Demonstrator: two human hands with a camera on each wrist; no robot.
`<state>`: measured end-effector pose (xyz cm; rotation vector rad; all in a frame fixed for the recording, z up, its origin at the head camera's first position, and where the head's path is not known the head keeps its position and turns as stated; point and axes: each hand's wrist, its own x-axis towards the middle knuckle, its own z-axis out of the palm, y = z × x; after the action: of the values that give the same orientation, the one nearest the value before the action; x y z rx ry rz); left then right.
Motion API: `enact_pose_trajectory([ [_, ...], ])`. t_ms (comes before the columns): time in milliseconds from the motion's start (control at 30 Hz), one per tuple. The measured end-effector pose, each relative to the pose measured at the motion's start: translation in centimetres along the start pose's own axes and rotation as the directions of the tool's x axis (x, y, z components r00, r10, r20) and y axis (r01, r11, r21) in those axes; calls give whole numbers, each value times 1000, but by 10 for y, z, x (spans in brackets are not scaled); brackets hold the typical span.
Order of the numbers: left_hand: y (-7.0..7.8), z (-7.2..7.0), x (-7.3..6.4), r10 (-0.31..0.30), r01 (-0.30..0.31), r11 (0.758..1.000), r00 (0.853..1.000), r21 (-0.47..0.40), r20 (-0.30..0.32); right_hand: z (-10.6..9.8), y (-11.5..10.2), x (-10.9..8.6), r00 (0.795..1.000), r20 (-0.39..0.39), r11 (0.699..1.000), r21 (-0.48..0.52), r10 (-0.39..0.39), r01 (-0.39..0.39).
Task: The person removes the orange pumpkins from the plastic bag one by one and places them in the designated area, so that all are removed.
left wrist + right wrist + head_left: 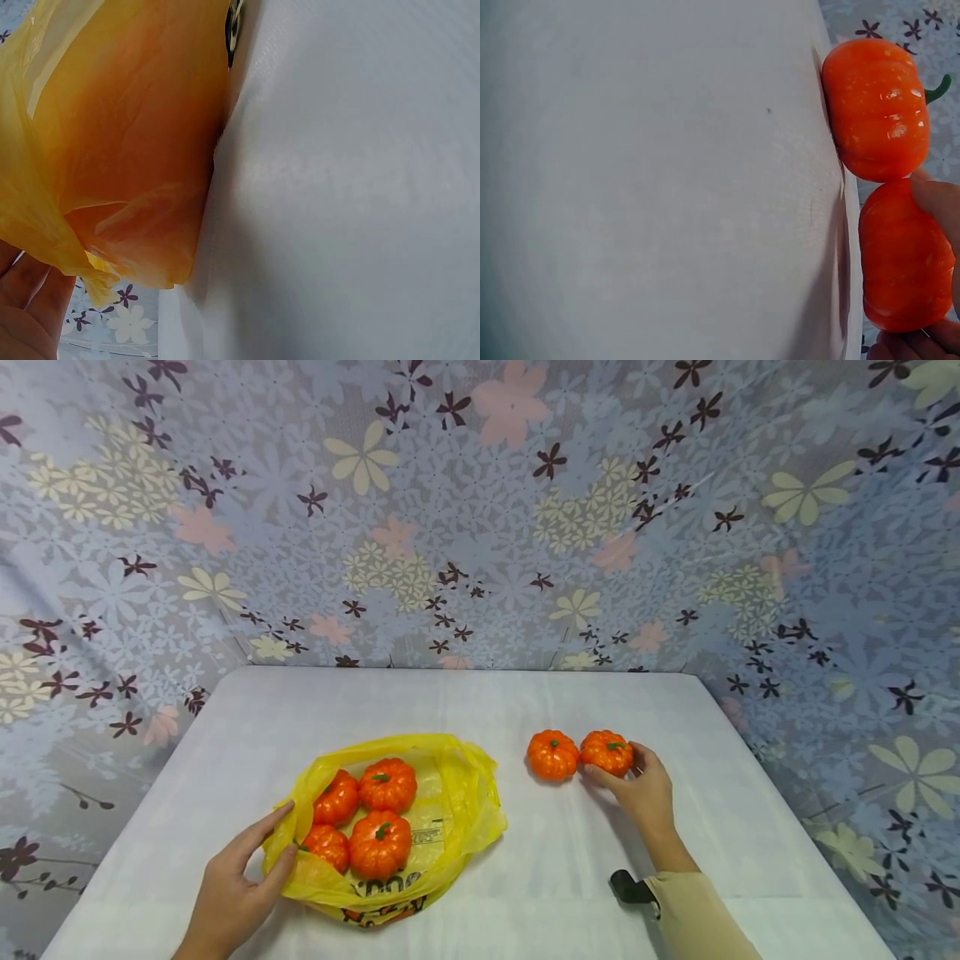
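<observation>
At the left, an open yellow plastic bag (461, 852) lies with its mouth spread, several small orange toy pumpkins (381, 845) with green stems inside. My left hand (238, 878) holds the bag's left rim, thumb and fingers at its edge; in the left wrist view the fingertips go out of sight behind the plastic (142, 135). To the right of the bag, my right hand (643, 795) grips a toy pumpkin (606, 752) on the table, thumb on one side and fingers on the other. Touching it on the left is another toy pumpkin (553, 755).
The table (420, 702) has a white cover, and a flower-patterned cloth (480, 527) hangs behind and beside it. A black strap piece (630, 887) sticks out at the right sleeve (697, 914).
</observation>
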<state>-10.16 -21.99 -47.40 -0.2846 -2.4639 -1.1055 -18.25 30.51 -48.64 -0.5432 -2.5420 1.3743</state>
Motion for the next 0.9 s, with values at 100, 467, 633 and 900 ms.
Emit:
enact_pose_trajectory([
  [100, 0, 0, 1, -3, 3, 1000, 1000, -4, 5, 0, -1, 1, 1000, 4, 1000, -24, 4, -4],
  [467, 0, -1, 3, 10, -10, 1000, 1000, -21, -1, 1, -1, 2, 1000, 25, 998, -62, 8, -7],
  [633, 1, -1, 3, 1, -1, 1000, 1000, -7, 3, 1, -1, 2, 999, 38, 997, -76, 19, -16],
  [900, 1, -2, 4, 5, -5, 1000, 1000, -15, 9, 0, -2, 2, 998, 49, 996, -86, 30, -26],
])
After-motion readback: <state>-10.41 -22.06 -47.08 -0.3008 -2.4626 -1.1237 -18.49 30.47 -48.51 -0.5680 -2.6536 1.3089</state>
